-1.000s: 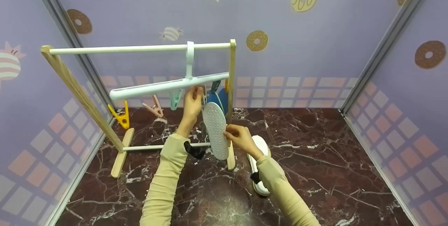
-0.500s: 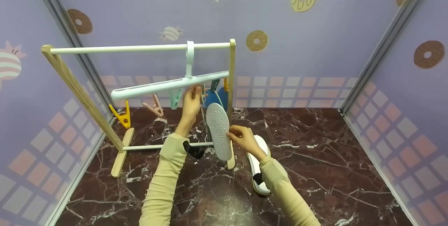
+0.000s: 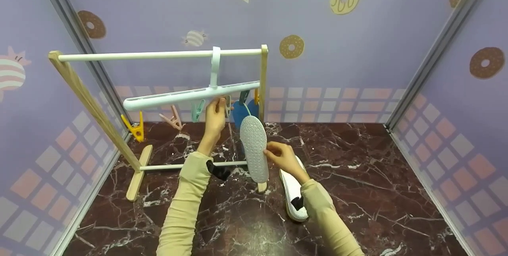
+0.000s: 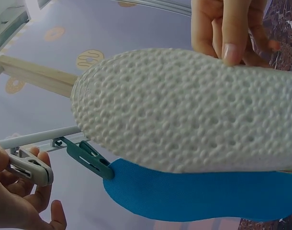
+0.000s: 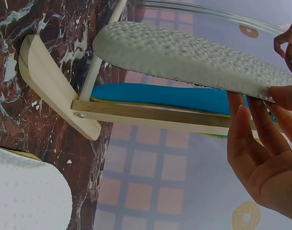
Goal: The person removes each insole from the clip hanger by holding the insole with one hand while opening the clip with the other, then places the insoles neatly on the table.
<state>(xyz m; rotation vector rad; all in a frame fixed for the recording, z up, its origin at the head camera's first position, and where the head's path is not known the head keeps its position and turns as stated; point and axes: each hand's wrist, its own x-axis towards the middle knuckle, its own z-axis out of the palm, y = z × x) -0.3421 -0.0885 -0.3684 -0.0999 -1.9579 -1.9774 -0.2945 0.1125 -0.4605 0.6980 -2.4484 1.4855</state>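
In the head view my left hand (image 3: 215, 118) is raised under the white bar hanger (image 3: 170, 98). Its thumb and fingers pinch a pale grey clip (image 4: 35, 165) that hangs from the bar, as the left wrist view shows. My right hand (image 3: 283, 158) pinches the side edge of a white, bumpy insole (image 3: 254, 149), held upright just right of the left hand. Behind it a blue insole (image 4: 198, 196) hangs from a dark green clip (image 4: 90, 159); the white insole partly covers it. A gap separates the pale grey clip from the white insole.
A wooden rack (image 3: 89, 101) with a white top rod (image 3: 135, 55) carries the hanger. Mint (image 3: 197, 110), pink (image 3: 172, 118) and yellow (image 3: 136, 128) clips dangle to the left. Another white insole (image 3: 293, 192) lies on the dark marbled floor (image 3: 357, 192), near the right forearm.
My right hand has moved a little to the right with the white insole. The left hand and the pale grey clip have shifted slightly left, and the hanger's left clips have swung slightly.
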